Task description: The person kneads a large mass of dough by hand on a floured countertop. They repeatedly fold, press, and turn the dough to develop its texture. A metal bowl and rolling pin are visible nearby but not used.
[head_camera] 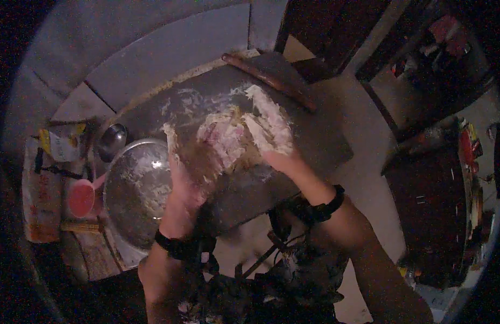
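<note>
Both bare hands are over a dark board (250,190), coated with pale, sticky dough. My left hand (183,170) is at the left of a ragged dough lump (225,141), its fingers extended. Blur and shadow hide where this hand meets the lump. On the lump's right, my right hand (276,133) has its fingers and thumb spread, with clinging dough and nothing plainly gripped. Flour (189,99) is smeared over the board behind the lump. A wooden rolling pin (270,79) lies slantwise along the board's far right.
Left of the board stands a metal bowl (120,210) with floury residue. Near it are a metal ladle or small bowl (113,137), a red cup with a handle (80,198) and packages (41,194). A dark cabinet (428,214) stands at right. The light is dim.
</note>
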A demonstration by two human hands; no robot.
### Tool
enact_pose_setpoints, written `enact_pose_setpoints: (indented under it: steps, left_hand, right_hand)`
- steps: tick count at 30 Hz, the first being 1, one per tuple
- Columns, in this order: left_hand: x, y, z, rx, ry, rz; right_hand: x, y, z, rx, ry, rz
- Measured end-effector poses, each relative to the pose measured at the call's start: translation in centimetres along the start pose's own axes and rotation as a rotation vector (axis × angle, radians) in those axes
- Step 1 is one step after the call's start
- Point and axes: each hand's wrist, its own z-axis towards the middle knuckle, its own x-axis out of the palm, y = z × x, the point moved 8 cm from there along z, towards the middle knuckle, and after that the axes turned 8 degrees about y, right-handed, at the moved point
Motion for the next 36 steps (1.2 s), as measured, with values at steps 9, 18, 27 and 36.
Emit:
enact_pose_setpoints:
  steps: [9, 18, 27, 36]
  left_hand:
    - [0.3, 0.8, -0.4, -0.073, 0.138, -0.078]
    - [0.7, -0.2, -1.1, -0.010, 0.195, 0.281]
    - [-0.1, 0.9, -1.9, -0.065, 0.207, 0.430]
    - [-0.3, 0.9, -1.0, -0.037, 0.248, 0.297]
  right_hand:
    - [2.0, -3.1, -1.2, 0.345, 0.377, 0.356]
    - [3.6, -2.8, -2.7, 0.409, 0.455, 0.518]
    - [5.9, -3.0, -4.0, 0.445, 0.599, 0.510]
    - [4.2, -4.8, -3.3, 0.363, 0.367, 0.233]
